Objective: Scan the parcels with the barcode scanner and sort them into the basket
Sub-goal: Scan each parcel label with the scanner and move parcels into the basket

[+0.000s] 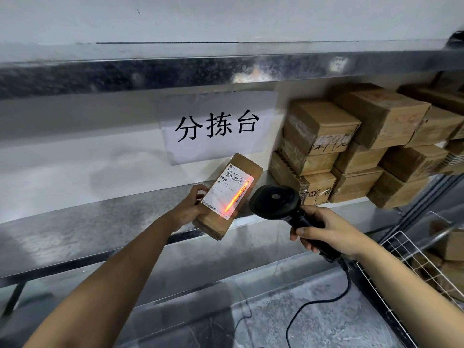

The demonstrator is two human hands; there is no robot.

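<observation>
Nearest, the right hand (326, 233) has its fingers clamped round the black barcode scanner (276, 202). Its orange beam crosses the label of a slim parcel (227, 194), which the left hand (187, 209) grips above the metal shelf (100, 222). Stacked parcels (351, 146) lie far right, and the wire basket (394, 243) is near right.

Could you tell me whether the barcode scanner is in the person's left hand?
No, the right hand grips the barcode scanner, while the left hand holds the parcel.

Tilted, seemingly cardboard parcel (223, 222) beside scanner (276, 202)

Matt cardboard parcel (227, 197) (galv. metal shelf (100, 222))
</observation>
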